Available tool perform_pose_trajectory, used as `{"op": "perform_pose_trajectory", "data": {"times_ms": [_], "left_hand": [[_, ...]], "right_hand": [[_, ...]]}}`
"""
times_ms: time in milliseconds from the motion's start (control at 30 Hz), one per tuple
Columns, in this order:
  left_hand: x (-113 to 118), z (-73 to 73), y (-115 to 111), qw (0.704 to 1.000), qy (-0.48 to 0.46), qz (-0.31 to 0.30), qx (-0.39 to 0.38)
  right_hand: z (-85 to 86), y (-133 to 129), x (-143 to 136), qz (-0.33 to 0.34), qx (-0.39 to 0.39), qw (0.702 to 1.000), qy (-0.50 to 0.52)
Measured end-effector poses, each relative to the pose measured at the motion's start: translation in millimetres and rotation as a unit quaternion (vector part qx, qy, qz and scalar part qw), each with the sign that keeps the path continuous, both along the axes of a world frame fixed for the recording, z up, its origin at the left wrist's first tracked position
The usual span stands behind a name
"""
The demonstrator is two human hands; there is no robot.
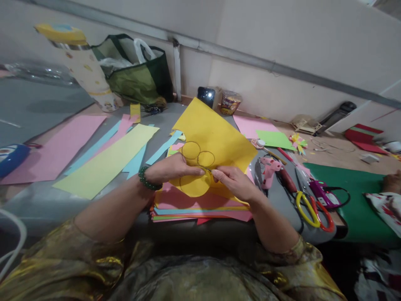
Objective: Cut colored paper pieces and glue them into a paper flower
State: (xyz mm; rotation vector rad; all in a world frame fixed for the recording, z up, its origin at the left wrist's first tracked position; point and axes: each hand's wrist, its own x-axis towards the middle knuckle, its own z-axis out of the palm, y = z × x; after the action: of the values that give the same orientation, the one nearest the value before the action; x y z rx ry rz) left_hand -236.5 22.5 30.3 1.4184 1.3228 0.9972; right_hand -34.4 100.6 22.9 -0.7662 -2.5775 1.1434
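A large yellow paper sheet [216,129] lies tilted over a stack of coloured paper [200,211]. Thin dark round outlines show on the yellow paper near my hands, with a larger rounded yellow shape below them. My left hand [175,168], with a dark green bead bracelet [146,179] at its wrist, grips the paper at its left, thumb stretched across the top. From the right, my right hand [230,179] pinches its fingers close to the left thumb tip. Something thin and dark shows at those fingertips, too small to name.
Loose strips, including a pale yellow one [109,161], lie left. A pink glue gun [270,169], yellow-and-red-handled scissors [313,211] and a purple device [324,194] sit right. A bottle [84,67] and green bag [140,79] stand behind. Another person's hand [391,182] is far right.
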Motion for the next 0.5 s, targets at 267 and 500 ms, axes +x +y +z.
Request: {"op": "perform_pose_trajectory", "data": {"times_ms": [267, 500], "left_hand": [[-2.1, -4.8, 0.9, 0.999, 0.042, -0.008, -0.022], [-3.2, -7.6, 1.9, 0.997, 0.065, -0.012, -0.031]], "right_hand": [[0.5, -2.6, -2.8, 0.003, 0.002, 1.000, -0.027], [1.1, -4.0, -3.3, -0.002, -0.008, 1.000, -0.027]]}}
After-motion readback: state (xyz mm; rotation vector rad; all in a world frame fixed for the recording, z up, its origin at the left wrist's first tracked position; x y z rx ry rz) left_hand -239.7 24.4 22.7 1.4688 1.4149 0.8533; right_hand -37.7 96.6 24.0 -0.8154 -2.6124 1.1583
